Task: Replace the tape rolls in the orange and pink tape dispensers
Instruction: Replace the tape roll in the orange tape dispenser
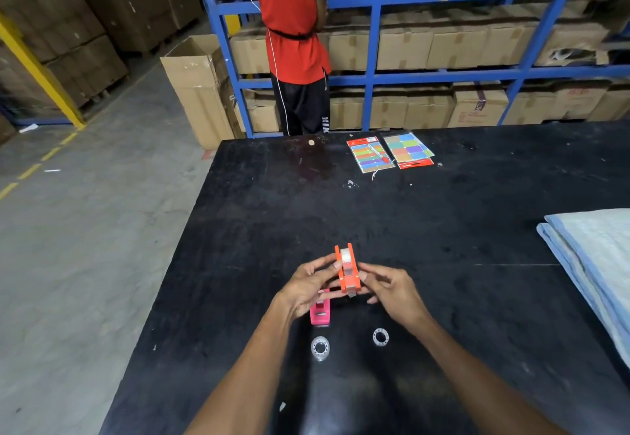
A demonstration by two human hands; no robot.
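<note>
An orange tape dispenser (347, 269) with a clear roll in it is held above the black table (443, 230). My left hand (306, 286) grips its left side and my right hand (392, 289) its right side, fingertips on its walls. The pink tape dispenser (320, 313) lies on the table just below my left hand, partly hidden by it. Two clear tape rolls lie flat nearer to me: one (320, 347) under the pink dispenser, the other (380, 336) to its right.
Two packs of coloured sticky labels (370, 155) (409, 150) lie at the table's far edge. A folded blue-grey blanket (593, 264) covers the right edge. A person in a red shirt (295, 25) stands behind the table at blue shelving with cartons.
</note>
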